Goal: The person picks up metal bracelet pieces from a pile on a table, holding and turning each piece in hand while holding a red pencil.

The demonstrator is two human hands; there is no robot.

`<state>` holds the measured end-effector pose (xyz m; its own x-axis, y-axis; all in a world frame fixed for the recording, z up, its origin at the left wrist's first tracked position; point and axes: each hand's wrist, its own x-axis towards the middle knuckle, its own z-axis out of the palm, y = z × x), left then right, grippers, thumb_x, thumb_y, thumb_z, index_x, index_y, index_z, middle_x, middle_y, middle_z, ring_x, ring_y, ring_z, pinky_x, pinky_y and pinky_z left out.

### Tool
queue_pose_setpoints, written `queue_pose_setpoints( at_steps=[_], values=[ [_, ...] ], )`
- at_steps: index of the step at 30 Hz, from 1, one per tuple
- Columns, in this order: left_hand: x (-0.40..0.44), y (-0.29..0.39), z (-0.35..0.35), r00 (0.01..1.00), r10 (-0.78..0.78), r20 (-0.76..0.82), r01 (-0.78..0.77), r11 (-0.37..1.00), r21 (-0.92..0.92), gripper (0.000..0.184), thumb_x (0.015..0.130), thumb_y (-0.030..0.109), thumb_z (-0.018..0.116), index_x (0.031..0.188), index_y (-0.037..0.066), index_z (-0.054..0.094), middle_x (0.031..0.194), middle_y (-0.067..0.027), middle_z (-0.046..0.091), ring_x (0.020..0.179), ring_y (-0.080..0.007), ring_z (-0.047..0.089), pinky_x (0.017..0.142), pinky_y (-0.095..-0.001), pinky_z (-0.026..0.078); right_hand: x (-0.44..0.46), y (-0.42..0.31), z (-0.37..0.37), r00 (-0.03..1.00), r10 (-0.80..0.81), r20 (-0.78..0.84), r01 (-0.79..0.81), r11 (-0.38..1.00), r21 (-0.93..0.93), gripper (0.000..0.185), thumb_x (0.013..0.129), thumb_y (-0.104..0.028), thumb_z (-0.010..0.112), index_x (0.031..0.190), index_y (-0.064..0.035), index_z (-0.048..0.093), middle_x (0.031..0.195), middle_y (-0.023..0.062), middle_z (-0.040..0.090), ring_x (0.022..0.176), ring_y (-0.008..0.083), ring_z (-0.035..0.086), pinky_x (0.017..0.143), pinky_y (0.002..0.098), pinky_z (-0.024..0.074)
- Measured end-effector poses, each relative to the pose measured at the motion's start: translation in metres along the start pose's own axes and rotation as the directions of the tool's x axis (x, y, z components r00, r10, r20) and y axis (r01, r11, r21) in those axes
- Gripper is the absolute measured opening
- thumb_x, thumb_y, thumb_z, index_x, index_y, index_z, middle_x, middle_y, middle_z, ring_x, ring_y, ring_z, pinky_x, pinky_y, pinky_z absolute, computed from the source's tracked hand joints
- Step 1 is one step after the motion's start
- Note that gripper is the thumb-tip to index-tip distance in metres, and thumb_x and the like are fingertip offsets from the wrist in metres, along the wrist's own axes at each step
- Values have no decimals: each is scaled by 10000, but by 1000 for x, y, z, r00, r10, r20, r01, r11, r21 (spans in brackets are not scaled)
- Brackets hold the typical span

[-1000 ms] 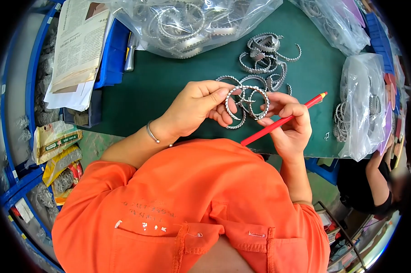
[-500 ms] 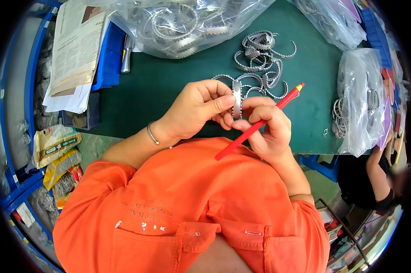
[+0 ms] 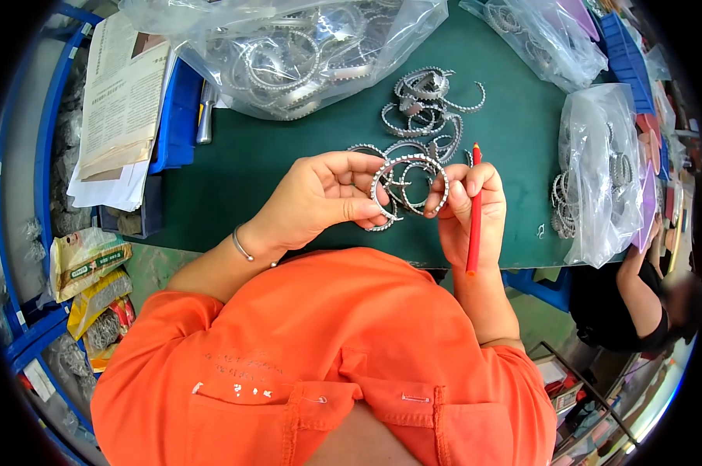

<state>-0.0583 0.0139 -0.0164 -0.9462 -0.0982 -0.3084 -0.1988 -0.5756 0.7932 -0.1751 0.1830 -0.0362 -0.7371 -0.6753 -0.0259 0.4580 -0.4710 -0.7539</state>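
A silver bangle (image 3: pixel 407 158) with a beaded edge is raised between my hands above the near edge of the green table, its round opening facing me. My left hand (image 3: pixel 320 194) pinches its left side between thumb and fingers. The fingers of my right hand (image 3: pixel 483 203) are at the bangle's right side. That same hand also grips a red pencil (image 3: pixel 473 237), which stands nearly upright against the palm with its tip away from me. Just beyond the hands lies a loose pile of silver bangles (image 3: pixel 425 84), partly hidden behind the held one.
A large clear bag (image 3: pixel 289 81) of bangles lies at the back. Further bags (image 3: pixel 599 179) lie to the right. Papers (image 3: pixel 125 101) rest by a blue bin (image 3: pixel 181 116) at left. A person in black (image 3: pixel 615 307) is at the far right.
The bangle has turned from edge-on to showing its round opening. The pencil has swung from slanted to nearly upright, and my right hand has turned with it. The view has shifted slightly.
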Motion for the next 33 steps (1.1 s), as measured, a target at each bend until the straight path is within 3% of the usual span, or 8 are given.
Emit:
queue_pose_setpoints(
  at_steps=[8,10,16,20,22,29,31,33],
  values=[
    [-1,-7,-4,1000,9,-3,-9,1000,-27,381,820,-26,569,1180,-85,460,908,-147,606,774,-213,639,696,-287,548,-5,-2,0,996,25,-89,-38,987,-153,148,852,27,525,823,-64,411,821,156,582,641,205,616,528,267,524],
    [-1,-7,-1,999,27,-28,-28,999,-28,369,819,13,583,1169,-61,496,863,-101,610,741,-162,622,651,-264,530,-5,-2,1,992,24,-121,-46,983,-179,135,861,16,516,823,-60,411,804,147,583,627,199,612,503,259,506],
    [0,-5,-2,1000,3,-3,-3,1000,-26,337,856,30,548,1169,-80,487,884,-142,634,750,-177,639,669,-273,546,-5,-2,1,990,19,-140,-56,963,-264,144,851,-19,556,827,-62,421,748,118,581,556,128,557,474,218,451],
    [0,-5,-3,1000,4,3,-4,1000,-19,336,861,39,544,1171,-76,487,887,-139,638,742,-169,638,660,-268,546,-5,-2,-1,993,9,-114,-41,959,-281,150,847,-20,564,829,-65,422,747,111,581,561,120,560,475,213,448],
    [0,-4,-2,1000,-8,-11,9,1000,7,342,868,59,542,1183,-63,488,841,-85,615,709,-139,626,633,-250,534,-5,-2,-3,994,6,-112,-39,954,-298,153,845,-19,565,831,-66,421,752,109,581,563,118,561,476,211,446],
    [1,-4,-2,997,29,-71,-26,999,38,273,885,83,526,1130,-35,535,838,-89,616,720,-151,625,643,-262,537,-6,-5,0,997,-81,1,75,920,-383,205,808,54,573,841,-61,406,841,125,567,607,112,564,525,198,465],
    [0,-3,0,989,100,-109,-76,975,209,226,886,78,523,1076,-38,560,858,-92,605,737,-166,624,653,-269,538,-7,-5,-4,988,-134,77,153,894,-421,222,795,88,567,847,-44,397,899,147,550,655,122,573,572,212,495],
    [1,-4,0,985,149,-85,-125,961,245,214,883,67,522,1059,-45,565,897,-100,592,752,-174,625,660,-268,537,-7,-3,-4,981,-166,101,194,866,-460,214,806,62,568,850,-50,391,906,156,561,649,126,579,554,208,480]
  ],
)
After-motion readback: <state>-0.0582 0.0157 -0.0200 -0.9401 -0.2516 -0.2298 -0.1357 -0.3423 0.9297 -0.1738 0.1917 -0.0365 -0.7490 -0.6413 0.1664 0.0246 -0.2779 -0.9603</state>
